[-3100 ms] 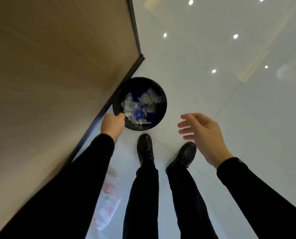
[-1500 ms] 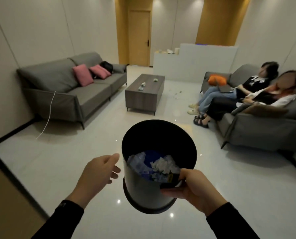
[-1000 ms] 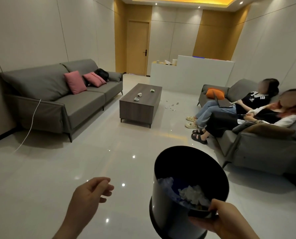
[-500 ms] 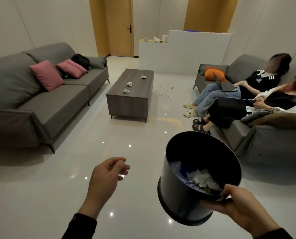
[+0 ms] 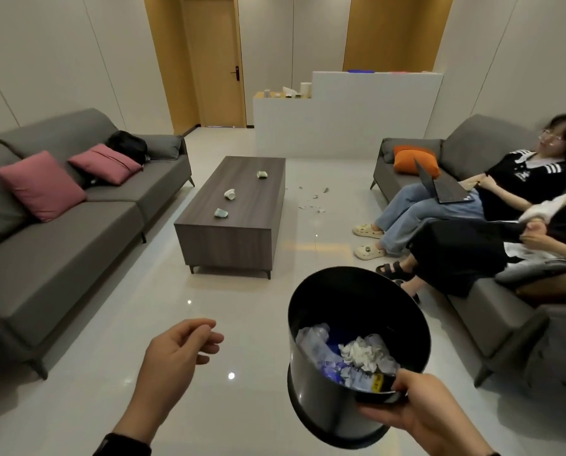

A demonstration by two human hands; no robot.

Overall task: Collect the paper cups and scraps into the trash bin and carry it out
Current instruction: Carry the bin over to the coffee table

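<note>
Head view

Bin: a round black trash bin (image 5: 321, 399) is held off the floor at lower right, tilted so its open mouth faces the camera.

Bin contents: crumpled white tissue (image 5: 365, 353), clear plastic wrapping (image 5: 313, 340) and blue scraps lie against the near, lower side of the inner wall; the far side of the inside is bare and dark.

Right hand: the right hand (image 5: 420, 419) grips the bin's near rim, thumb over the lip and fingers under the outside wall.

Left hand: the left hand (image 5: 173, 360) hangs empty beside the bin and apart from it, fingers loosely curled and half open.

Cups: three crushed pale paper cups lie on their sides on the dark wood coffee table (image 5: 239, 238), well apart from the bin: one near the front (image 5: 220, 213), one in the middle (image 5: 230, 194), one toward the back (image 5: 262, 174).

Floor scraps: small white paper scraps (image 5: 313, 200) are scattered on the glossy tile floor just right of the table.

Surroundings: a grey sofa (image 5: 61, 232) with two pink cushions stands left of the table; two people sit on another grey sofa on the right, one with a laptop (image 5: 439, 189) on the lap.
</note>
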